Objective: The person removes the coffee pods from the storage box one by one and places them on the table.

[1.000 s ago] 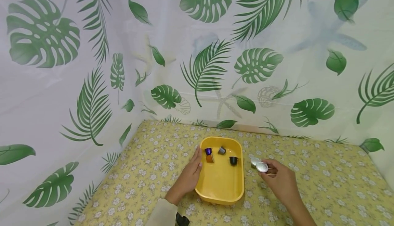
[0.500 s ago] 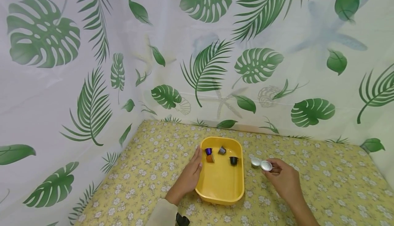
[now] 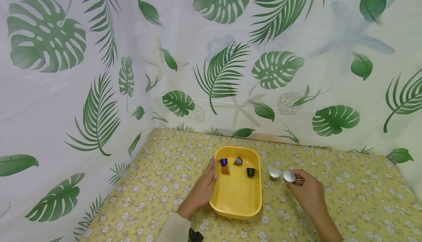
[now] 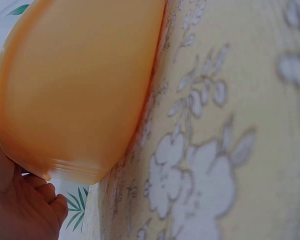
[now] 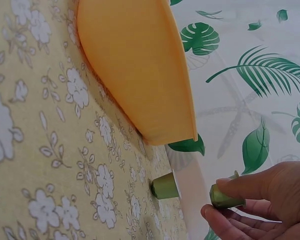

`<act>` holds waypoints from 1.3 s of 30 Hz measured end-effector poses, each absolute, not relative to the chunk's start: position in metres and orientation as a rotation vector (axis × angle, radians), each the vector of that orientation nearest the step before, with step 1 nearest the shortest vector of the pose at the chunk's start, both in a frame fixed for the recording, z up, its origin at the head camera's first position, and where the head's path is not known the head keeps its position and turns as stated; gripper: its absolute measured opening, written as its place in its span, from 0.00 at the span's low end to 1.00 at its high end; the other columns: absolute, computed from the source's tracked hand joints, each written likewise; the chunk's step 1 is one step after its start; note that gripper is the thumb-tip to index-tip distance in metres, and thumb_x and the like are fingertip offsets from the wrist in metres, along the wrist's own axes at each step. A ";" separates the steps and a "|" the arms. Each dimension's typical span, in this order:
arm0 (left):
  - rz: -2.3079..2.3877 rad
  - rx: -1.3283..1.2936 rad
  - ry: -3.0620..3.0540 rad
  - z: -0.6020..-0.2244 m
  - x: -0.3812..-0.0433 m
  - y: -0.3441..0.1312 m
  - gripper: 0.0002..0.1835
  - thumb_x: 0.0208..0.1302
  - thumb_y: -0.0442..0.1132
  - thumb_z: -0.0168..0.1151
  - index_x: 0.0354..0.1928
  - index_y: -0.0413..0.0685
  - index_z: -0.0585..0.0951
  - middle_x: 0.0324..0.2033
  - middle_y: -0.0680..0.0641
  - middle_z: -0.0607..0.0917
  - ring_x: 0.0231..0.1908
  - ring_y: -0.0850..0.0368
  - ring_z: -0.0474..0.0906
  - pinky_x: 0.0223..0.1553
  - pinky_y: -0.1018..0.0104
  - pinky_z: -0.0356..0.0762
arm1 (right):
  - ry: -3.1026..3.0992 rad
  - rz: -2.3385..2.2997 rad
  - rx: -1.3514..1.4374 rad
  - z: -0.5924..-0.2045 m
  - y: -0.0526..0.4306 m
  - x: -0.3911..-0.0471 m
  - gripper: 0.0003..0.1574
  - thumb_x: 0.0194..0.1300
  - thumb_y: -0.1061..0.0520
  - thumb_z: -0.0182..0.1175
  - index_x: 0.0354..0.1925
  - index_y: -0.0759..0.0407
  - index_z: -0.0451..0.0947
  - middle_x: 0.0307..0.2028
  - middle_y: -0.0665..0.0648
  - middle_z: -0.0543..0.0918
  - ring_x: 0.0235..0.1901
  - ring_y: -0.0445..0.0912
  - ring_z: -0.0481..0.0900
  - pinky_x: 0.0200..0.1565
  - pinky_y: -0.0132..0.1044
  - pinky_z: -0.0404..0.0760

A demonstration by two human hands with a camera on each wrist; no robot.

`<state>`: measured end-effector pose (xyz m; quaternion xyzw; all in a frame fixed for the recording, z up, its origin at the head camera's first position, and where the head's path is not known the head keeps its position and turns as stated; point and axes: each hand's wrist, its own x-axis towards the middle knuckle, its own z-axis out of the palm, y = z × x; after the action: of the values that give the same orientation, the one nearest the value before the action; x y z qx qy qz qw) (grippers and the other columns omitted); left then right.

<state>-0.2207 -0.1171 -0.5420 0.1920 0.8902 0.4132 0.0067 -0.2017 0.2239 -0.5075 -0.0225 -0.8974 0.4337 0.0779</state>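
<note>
Between the thumb and fingers of my right hand is a green coffee capsule, its silver lid facing up in the head view. Another green capsule, also silver-lidded, stands on the table just left of it, with a small gap between them. A yellow tray holds a purple capsule, an orange capsule, a grey capsule and a black capsule. Along the tray's left side rests my left hand, fingers extended against the wall near the rim.
A yellow cloth with white flowers covers the table. White sheets with green leaf prints hang behind and at the left. Near the front edge, a black object shows beside the left sleeve.
My right hand has moved to the right with its capsule, opening a gap from the capsule standing on the table. The left hand and the tray stay put.
</note>
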 end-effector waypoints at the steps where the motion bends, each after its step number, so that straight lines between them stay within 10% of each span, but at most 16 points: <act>1: 1.293 0.600 2.785 -0.542 -0.221 -0.117 0.29 0.84 0.37 0.34 0.81 0.43 0.45 0.80 0.54 0.36 0.79 0.51 0.38 0.76 0.47 0.46 | -2.680 1.291 -0.062 -0.508 0.224 -0.202 0.26 0.62 0.62 0.72 0.57 0.69 0.79 0.46 0.70 0.86 0.44 0.61 0.87 0.34 0.39 0.88; 21: 1.274 0.606 2.795 -0.543 -0.221 -0.119 0.30 0.85 0.46 0.30 0.81 0.44 0.44 0.80 0.56 0.35 0.79 0.52 0.38 0.76 0.48 0.46 | -2.621 1.214 0.041 -0.528 0.233 -0.217 0.24 0.59 0.65 0.73 0.53 0.73 0.80 0.38 0.68 0.87 0.34 0.55 0.88 0.27 0.31 0.84; 39: 1.270 0.602 2.799 -0.544 -0.222 -0.119 0.30 0.85 0.44 0.31 0.81 0.44 0.43 0.80 0.56 0.35 0.79 0.52 0.37 0.77 0.49 0.45 | -2.680 1.110 0.063 -0.541 0.239 -0.226 0.25 0.56 0.65 0.75 0.50 0.76 0.80 0.37 0.68 0.87 0.34 0.58 0.87 0.32 0.45 0.87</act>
<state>-0.2216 -0.1187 -0.5441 0.1924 0.8936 0.4055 0.0049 -0.2262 0.2392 -0.5411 0.0216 -0.9171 0.3797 0.1197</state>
